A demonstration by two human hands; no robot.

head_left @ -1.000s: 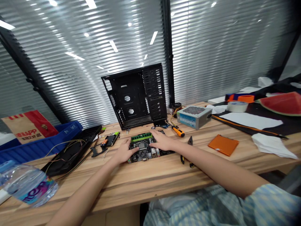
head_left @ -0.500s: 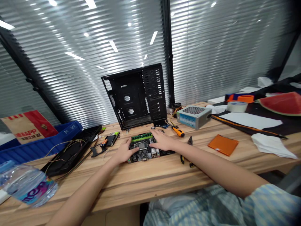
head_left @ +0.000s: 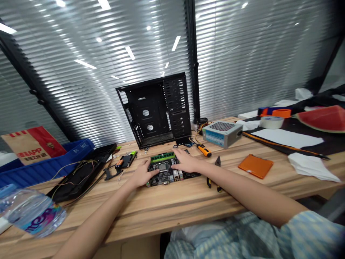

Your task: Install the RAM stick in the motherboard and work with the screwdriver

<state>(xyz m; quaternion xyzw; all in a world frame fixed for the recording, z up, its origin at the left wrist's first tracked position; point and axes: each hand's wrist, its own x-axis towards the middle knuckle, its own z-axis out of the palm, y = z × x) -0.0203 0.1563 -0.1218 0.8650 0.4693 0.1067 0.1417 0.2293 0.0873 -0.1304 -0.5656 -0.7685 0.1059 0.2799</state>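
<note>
desk first, what's on it?

a long wooden desk (head_left: 188,205) runs along slatted blinds (head_left: 81,72), and a black computer case (head_left: 151,108), stripped open, stands at its far edge, a little left of the middle.

and around that?

a power supply (head_left: 222,134) sits just right of the case. further right, a watermelon slice (head_left: 323,119) lies on a dark mat (head_left: 334,144) beside a roll of tape (head_left: 271,122). far left there's a blue plastic crate (head_left: 45,166) with a paper bag (head_left: 33,149) just behind it, and a water bottle (head_left: 32,212) lies at the near left corner.

where's the board?

the motherboard (head_left: 161,177) lies flat mid-desk, just near of the case, with a green ram stick (head_left: 162,157) seated along its far side and a cpu (head_left: 162,166) just near of that.

and the hands?

the left hand (head_left: 144,173) rests on the board's left side, the right hand (head_left: 185,162) on its right. fingers on both are spread, pinching nothing.

anything close by?

an orange-handled screwdriver (head_left: 204,150) lies just right of the board, on the far side of a pair of pliers (head_left: 212,182).
</note>
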